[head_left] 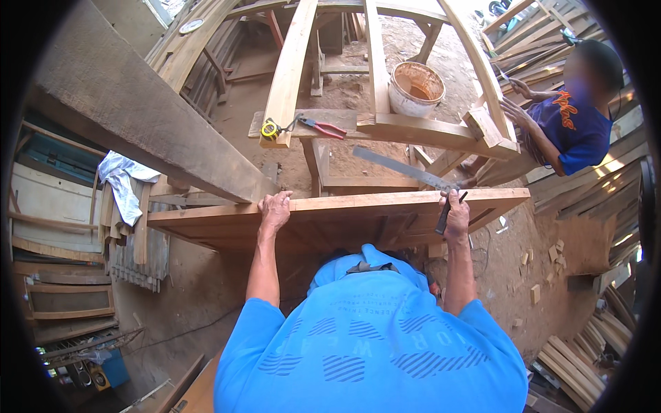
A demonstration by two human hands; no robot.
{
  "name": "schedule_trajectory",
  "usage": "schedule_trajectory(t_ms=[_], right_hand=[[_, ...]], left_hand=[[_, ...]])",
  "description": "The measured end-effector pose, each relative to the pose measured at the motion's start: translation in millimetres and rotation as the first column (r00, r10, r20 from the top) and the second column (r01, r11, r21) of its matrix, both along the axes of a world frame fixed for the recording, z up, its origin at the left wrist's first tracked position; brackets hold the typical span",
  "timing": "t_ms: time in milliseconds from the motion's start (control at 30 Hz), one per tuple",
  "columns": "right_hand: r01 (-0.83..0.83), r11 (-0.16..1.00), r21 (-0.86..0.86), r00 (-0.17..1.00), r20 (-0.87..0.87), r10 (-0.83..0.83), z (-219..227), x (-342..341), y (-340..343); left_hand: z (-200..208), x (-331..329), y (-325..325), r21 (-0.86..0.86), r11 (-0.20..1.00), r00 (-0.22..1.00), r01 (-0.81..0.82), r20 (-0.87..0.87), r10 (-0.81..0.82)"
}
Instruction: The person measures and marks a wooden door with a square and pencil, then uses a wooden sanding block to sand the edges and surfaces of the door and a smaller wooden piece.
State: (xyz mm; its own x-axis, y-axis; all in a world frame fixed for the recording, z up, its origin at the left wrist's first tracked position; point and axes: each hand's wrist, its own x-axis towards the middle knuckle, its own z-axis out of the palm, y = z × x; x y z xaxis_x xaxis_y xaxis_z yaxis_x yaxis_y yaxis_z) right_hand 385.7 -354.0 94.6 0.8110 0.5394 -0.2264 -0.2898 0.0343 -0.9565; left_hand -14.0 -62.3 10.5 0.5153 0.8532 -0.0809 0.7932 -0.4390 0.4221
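A wooden panelled door (385, 201) stands on its long edge in front of me, its narrow top edge running across the view. My left hand (275, 209) is closed over that edge, right beside a thick wooden post. Near the door's right part, my right hand (456, 217) grips a try square (403, 166) by its black handle, the metal blade reaching out beyond the door to the left. A thin dark pencil (463, 197) pokes out from the same hand. Past the door, a yellow tape measure (270, 129) and red-handled pliers (323, 129) lie on the timber.
The thick post (158, 103) slants across the upper left. Beyond the door are a timber frame (427, 131) and a white bucket (416, 89). At the right, a person in a dark blue shirt (578, 131) has hands at the frame. Offcuts (535, 294) and stacked boards (571, 372) lie right.
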Motion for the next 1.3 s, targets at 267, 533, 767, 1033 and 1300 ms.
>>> schedule_trajectory(t_ms=[267,533,767,1033,1300], right_hand=[[-0.002,1.000,-0.010,1.000,-0.009,0.002,8,-21,-1],[-0.182,0.969,-0.169,0.977,0.084,0.198,-1,-48,19],[-0.337,0.896,-0.289,0.924,0.081,0.374,-25,-76,58],[-0.188,0.783,-0.593,0.850,0.301,0.432,-29,-80,79],[-0.086,0.681,-0.728,0.776,0.380,0.504,-27,-85,82]], left_hand=[[0,-4,1,-0.020,0.999,0.999,0.025,0.027,-0.024],[17,-3,27,-0.380,0.920,0.961,0.098,0.275,0.011],[29,19,43,-0.619,0.750,0.934,0.234,0.357,0.004],[2,16,46,-0.575,0.801,0.934,0.164,0.353,0.062],[13,18,40,-0.571,0.809,0.937,0.138,0.341,0.081]])
